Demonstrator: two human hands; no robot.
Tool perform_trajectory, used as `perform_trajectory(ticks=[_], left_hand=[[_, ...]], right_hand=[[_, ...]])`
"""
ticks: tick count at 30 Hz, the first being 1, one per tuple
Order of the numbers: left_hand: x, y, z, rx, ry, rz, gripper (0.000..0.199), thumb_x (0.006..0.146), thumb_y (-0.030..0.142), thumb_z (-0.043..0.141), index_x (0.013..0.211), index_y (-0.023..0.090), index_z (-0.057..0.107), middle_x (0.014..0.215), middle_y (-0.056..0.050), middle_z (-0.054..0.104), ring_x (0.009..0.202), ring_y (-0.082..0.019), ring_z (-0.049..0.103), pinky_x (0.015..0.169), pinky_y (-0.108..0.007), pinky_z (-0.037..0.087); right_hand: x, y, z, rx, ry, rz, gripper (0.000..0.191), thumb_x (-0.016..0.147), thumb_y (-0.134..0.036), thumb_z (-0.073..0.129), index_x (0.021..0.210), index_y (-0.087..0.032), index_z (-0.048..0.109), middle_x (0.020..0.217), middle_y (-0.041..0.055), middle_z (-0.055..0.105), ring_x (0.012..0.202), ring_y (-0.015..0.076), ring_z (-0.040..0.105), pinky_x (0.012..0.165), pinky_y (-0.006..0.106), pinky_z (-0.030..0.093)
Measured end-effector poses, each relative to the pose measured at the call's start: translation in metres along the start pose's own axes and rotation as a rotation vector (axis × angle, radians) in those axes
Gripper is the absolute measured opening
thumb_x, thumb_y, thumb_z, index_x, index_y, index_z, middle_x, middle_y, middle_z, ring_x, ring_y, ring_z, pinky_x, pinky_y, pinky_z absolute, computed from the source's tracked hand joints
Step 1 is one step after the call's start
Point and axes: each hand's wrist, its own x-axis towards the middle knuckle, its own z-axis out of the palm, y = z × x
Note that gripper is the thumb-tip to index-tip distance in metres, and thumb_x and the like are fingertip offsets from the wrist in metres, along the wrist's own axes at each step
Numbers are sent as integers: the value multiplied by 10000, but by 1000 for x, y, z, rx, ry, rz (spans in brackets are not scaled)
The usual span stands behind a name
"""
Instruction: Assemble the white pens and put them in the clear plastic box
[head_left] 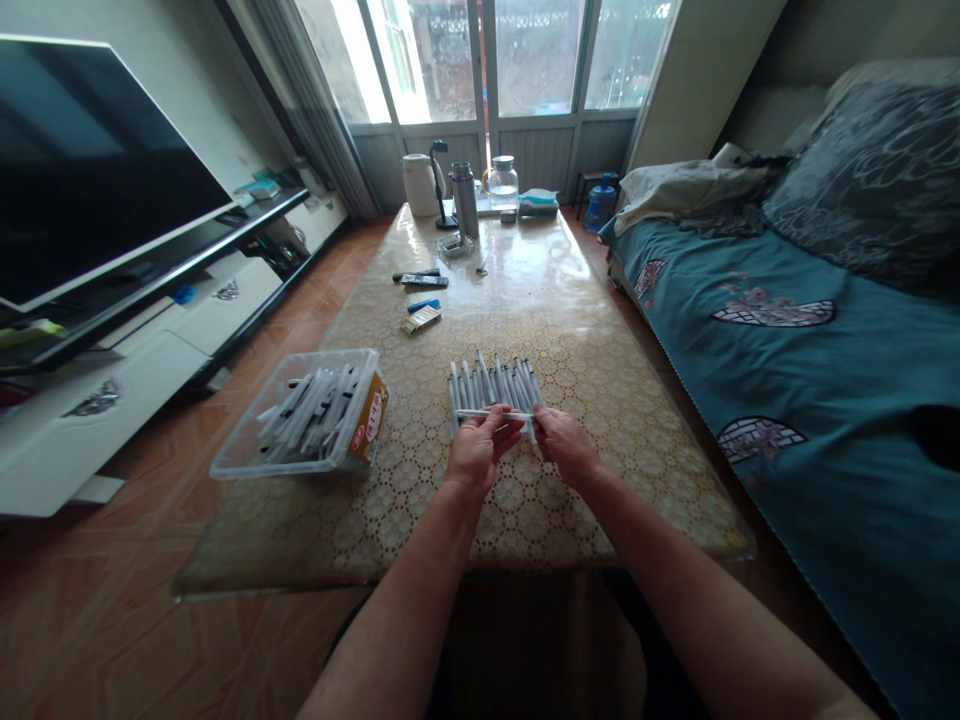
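Note:
Between my two hands a slim white pen [514,415] lies crosswise, above the near ends of a row of pens. My left hand [478,442] grips its middle part between thumb and fingers. At its right end, the fingers of my right hand [561,438] are closed on it. Just beyond, several white pens [491,380] with dark tips lie side by side on the table, pointing away from me. To the left stands a clear plastic box [300,465] with an orange label, holding many more loose pens [319,405].
The table [420,530] has a patterned cover. Farther back lie a cigarette pack [421,319], a blue lighter [424,305], a remote control [424,281] and a glass ashtray [454,245]. A thermos [464,200], kettle [420,185] and glass jug [503,182] stand at the far end.

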Motion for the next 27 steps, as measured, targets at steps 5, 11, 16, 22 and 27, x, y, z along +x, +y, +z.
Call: perform_trajectory(ticks=[5,11,16,22,27], left_hand=[[0,1,0,-2,55,14,110,856,205,576,818,114,625,746,-69,700,661,-146,683,626,-247,534],[-1,4,-2,33,72,-8,120,849,217,588,798,112,615,720,-77,703,637,-142,681,599,-231,533],[-1,5,-3,38,88,-11,115,837,220,607,797,111,608,696,-69,697,618,-136,677,599,-231,539],[1,7,-6,35,93,-2,118,870,203,551,818,113,607,727,-76,703,631,-142,682,590,-229,535],[0,7,-6,42,85,-8,123,857,217,576,801,114,610,723,-76,700,629,-140,678,600,-232,536]], right_hand=[[-1,4,6,-8,63,-80,283,790,-468,532,706,-209,457,511,-62,404,413,81,322,400,230,232],[-2,-6,3,93,31,63,209,763,-402,528,793,-200,482,588,-54,487,364,50,293,357,203,166],[0,0,0,-56,-44,50,344,805,-487,491,626,-200,433,442,-68,339,359,60,260,358,215,173],[-4,-4,4,51,-70,77,244,715,-349,602,869,-227,457,614,-82,464,364,43,303,346,181,158],[-2,-4,4,17,-50,116,339,813,-511,475,710,-188,468,518,-58,409,350,46,265,329,196,159]])
